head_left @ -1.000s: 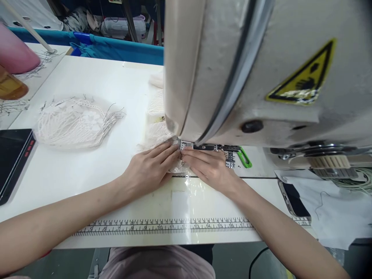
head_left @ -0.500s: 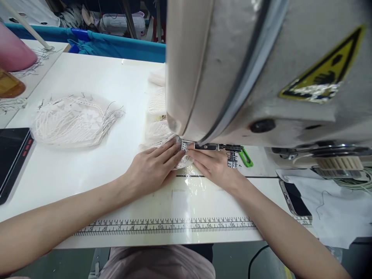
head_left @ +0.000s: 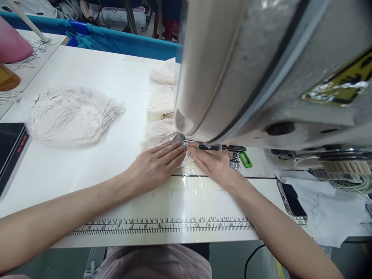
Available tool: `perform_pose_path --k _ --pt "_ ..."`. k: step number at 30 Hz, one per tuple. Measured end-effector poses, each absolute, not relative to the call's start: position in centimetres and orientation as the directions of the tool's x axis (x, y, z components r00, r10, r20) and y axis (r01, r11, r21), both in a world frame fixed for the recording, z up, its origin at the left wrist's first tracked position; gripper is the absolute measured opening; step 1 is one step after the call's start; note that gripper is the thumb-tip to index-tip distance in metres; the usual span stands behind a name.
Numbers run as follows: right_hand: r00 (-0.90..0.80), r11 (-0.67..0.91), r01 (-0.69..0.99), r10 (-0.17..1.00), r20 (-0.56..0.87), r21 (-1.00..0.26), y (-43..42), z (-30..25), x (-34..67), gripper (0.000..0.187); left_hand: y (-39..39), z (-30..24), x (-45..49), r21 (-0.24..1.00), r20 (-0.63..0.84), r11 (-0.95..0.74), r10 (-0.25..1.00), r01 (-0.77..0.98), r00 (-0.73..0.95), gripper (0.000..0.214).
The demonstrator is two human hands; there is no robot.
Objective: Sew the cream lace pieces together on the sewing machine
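Observation:
A strip of white gathered lace fabric [head_left: 161,100] runs along the left side of the sewing machine's head [head_left: 209,69] to the needle area. My left hand [head_left: 154,164] lies flat on the lace, fingers stretched out, their tips beside the presser foot [head_left: 180,138]. On the other side of the foot, my right hand [head_left: 213,162] has its thumb and fingers closed at the lace's near edge. Part of that hand is hidden behind the machine's thread tension parts [head_left: 235,159]. Little of the lace shows between the two hands.
A pile of white lace [head_left: 69,118] with loose thread ends lies at left, near a black device [head_left: 11,151]. Right of my hands are a green thread snipper [head_left: 245,159], a phone [head_left: 292,199] and white cloth [head_left: 334,221]. A printed ruler [head_left: 162,226] follows the table's front edge.
The view has shifted slightly, so the machine head appears further right and more of the lace strip shows. My fingers have moved slightly closer together, covering more of the lace's near edge.

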State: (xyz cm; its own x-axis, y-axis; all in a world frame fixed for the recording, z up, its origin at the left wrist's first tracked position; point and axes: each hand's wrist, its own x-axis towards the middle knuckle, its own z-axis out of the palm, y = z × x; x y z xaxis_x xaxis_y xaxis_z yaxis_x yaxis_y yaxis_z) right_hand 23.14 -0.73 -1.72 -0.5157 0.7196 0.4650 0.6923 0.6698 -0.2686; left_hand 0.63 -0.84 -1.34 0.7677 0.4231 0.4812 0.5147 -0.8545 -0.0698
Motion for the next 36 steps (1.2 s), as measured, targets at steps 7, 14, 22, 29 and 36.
perform_pose_path --k 7,14,22,29,36 --pt "-0.581 0.698 0.709 0.658 0.479 -0.1 -1.2 -1.9 23.2 0.028 -0.9 -1.0 0.2 -0.02 0.452 -0.851 0.461 0.525 0.764 0.027" --pt "-0.632 0.7 0.713 0.624 0.459 0.03 -2.1 -1.8 22.0 0.022 -0.8 -0.5 0.2 0.045 0.397 -0.813 0.548 0.581 0.736 0.028" --pt "-0.629 0.724 0.69 0.604 0.49 -0.008 -2.1 -1.6 21.8 0.018 -0.7 -0.5 0.6 0.021 0.439 -0.796 0.551 0.605 0.71 0.026" --pt "-0.595 0.728 0.678 0.627 0.503 -0.104 -2.0 -1.5 21.8 0.017 -0.8 -0.7 0.6 0.053 0.429 -0.765 0.597 0.641 0.677 0.019" --pt "-0.509 0.627 0.734 0.762 0.401 -0.26 -1.7 -2.0 22.1 0.02 -0.9 -0.6 0.6 0.069 0.489 -0.789 0.56 0.61 0.669 0.014"
